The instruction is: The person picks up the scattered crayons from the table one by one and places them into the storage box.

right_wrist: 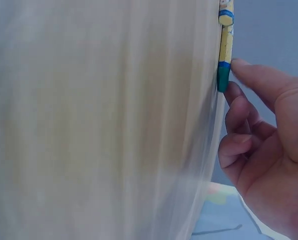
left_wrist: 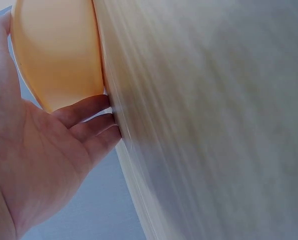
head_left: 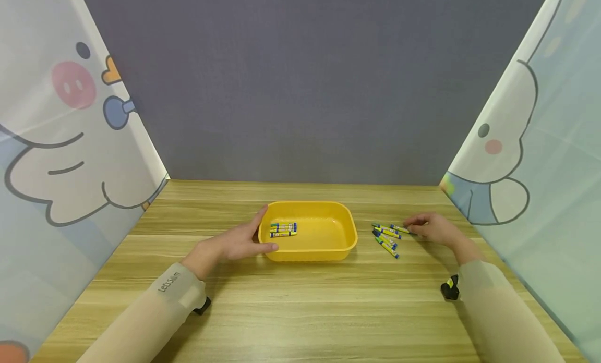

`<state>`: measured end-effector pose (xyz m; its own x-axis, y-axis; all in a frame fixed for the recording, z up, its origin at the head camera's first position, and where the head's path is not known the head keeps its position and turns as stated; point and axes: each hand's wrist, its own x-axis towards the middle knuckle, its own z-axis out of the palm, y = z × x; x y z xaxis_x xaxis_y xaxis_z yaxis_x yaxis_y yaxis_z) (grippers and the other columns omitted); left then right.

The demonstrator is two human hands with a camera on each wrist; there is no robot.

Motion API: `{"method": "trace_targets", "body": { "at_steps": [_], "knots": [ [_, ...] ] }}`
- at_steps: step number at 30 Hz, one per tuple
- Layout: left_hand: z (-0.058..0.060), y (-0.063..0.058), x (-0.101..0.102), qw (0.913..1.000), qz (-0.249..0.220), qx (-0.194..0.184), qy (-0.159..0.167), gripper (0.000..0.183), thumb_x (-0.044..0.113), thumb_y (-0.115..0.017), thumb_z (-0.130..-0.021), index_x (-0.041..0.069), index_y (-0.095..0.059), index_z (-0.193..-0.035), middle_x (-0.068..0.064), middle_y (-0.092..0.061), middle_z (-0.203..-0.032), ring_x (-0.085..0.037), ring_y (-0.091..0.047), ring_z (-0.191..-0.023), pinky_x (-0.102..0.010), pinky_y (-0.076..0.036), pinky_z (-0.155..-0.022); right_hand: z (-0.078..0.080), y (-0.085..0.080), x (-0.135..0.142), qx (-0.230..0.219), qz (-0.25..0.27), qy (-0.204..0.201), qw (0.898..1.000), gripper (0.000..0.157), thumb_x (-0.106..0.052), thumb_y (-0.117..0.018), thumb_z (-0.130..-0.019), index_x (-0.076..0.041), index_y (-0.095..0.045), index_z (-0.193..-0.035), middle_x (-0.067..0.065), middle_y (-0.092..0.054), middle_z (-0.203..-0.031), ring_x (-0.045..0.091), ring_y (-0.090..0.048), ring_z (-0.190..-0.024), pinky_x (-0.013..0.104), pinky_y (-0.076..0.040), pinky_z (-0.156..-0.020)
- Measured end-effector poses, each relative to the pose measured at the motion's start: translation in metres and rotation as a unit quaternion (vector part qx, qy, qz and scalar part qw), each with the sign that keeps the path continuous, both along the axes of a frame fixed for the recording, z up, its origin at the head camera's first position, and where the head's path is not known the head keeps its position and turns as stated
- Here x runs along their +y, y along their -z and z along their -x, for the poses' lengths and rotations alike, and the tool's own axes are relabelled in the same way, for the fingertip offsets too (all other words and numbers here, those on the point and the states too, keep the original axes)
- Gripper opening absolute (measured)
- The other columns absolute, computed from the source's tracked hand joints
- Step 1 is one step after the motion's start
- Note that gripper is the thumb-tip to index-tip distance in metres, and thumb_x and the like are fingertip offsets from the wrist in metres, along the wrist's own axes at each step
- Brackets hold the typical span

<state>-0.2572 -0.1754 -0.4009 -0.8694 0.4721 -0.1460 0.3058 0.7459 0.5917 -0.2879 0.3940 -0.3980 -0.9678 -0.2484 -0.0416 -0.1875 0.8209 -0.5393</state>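
Observation:
My left hand [head_left: 241, 241] holds the left end of a yellow plastic basket [head_left: 312, 256], its thumb along the near rim and fingers at the far-left corner. In the left wrist view, the lower fingers of the left hand [left_wrist: 49, 150] touch the table beside the basket's wall [left_wrist: 61, 55]. At the right, my right hand [head_left: 434, 230] pinches the dark green tip of a crayon [head_left: 400, 229] lying on the table. The right wrist view shows thumb and forefinger at that crayon's tip [right_wrist: 223, 79], the other fingers curled.
Several crayons [head_left: 283, 229] lie side by side in the left part of the basket. More yellow-wrapped crayons [head_left: 386, 246] lie in a loose pile between basket and right hand. A grey panel [head_left: 310, 92] stands behind the wooden table [head_left: 319, 311], with printed cloth at both sides.

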Motion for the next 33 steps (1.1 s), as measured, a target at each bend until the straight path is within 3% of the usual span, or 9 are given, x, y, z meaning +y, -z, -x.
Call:
{"method": "trace_targets", "body": {
  "at_steps": [6, 9, 13, 16, 21, 27, 33],
  "knots": [
    [-0.001, -0.001, 0.000, 1.0000, -0.002, -0.001, -0.001, 0.127, 0.076, -0.070, -0.096, 0.023, 0.011, -0.178, -0.025, -0.045, -0.170, -0.035, -0.055, -0.146, -0.060, -0.039, -0.126, -0.001, 0.003, 0.004, -0.019, 0.001, -0.011, 1.000, 0.035, -0.020, -0.073, -0.106, 0.001, -0.076, -0.135, 0.024, -0.077, -0.130, 0.017, -0.067, -0.096, 0.031, -0.056, -0.076],
    [-0.002, -0.001, 0.000, 1.0000, -0.001, -0.001, -0.001, 0.127, 0.076, -0.070, -0.096, 0.022, 0.011, -0.178, -0.026, -0.044, -0.170, -0.036, -0.055, -0.147, -0.060, -0.039, -0.126, 0.000, 0.004, 0.003, -0.023, 0.002, -0.011, 1.000, 0.035, -0.018, -0.073, -0.106, 0.002, -0.075, -0.135, 0.022, -0.078, -0.125, 0.015, -0.064, -0.091, 0.030, -0.055, -0.073],
    [-0.002, -0.001, 0.000, 1.0000, 0.003, -0.001, -0.001, 0.127, 0.076, -0.069, -0.096, 0.022, 0.012, -0.178, -0.027, -0.044, -0.170, -0.037, -0.055, -0.146, -0.060, -0.039, -0.126, 0.000, 0.004, 0.000, -0.005, 0.010, -0.007, 1.000, 0.033, -0.017, -0.072, -0.106, 0.000, -0.076, -0.134, 0.016, -0.077, -0.113, 0.014, -0.061, -0.083, 0.029, -0.053, -0.069],
    [-0.001, -0.001, 0.000, 1.0000, 0.007, 0.003, -0.001, 0.127, 0.078, -0.068, -0.095, 0.023, 0.012, -0.178, -0.026, -0.041, -0.172, -0.038, -0.054, -0.148, -0.060, -0.039, -0.126, 0.001, -0.002, -0.007, 0.031, 0.008, -0.015, 0.999, 0.031, -0.016, -0.070, -0.107, -0.002, -0.077, -0.133, 0.013, -0.075, -0.109, 0.014, -0.059, -0.082, 0.030, -0.050, -0.067],
    [0.000, -0.001, 0.001, 0.9999, 0.011, 0.007, -0.002, 0.127, 0.078, -0.068, -0.095, 0.024, 0.011, -0.178, -0.026, -0.038, -0.174, -0.039, -0.052, -0.151, -0.060, -0.039, -0.126, -0.001, -0.022, -0.034, 0.079, 0.000, -0.029, 0.996, 0.027, -0.019, -0.069, -0.109, -0.009, -0.079, -0.132, 0.012, -0.074, -0.113, 0.015, -0.057, -0.084, 0.031, -0.047, -0.067],
    [0.000, -0.002, 0.001, 0.9999, 0.009, 0.005, -0.003, 0.127, 0.078, -0.069, -0.095, 0.025, 0.011, -0.178, -0.026, -0.042, -0.172, -0.038, -0.054, -0.149, -0.060, -0.039, -0.126, -0.008, -0.046, -0.076, 0.107, 0.006, -0.047, 0.993, 0.024, -0.019, -0.072, -0.107, -0.015, -0.082, -0.129, 0.010, -0.073, -0.112, 0.017, -0.055, -0.079, 0.032, -0.048, -0.065],
    [-0.001, -0.002, 0.001, 1.0000, 0.008, 0.001, -0.004, 0.127, 0.078, -0.069, -0.094, 0.025, 0.011, -0.178, -0.026, -0.046, -0.169, -0.036, -0.057, -0.145, -0.060, -0.041, -0.125, -0.012, -0.059, -0.121, 0.116, 0.019, -0.070, 0.991, 0.023, -0.019, -0.074, -0.106, -0.019, -0.083, -0.127, 0.008, -0.074, -0.111, 0.017, -0.053, -0.072, 0.029, -0.046, -0.060]
  ]
}}
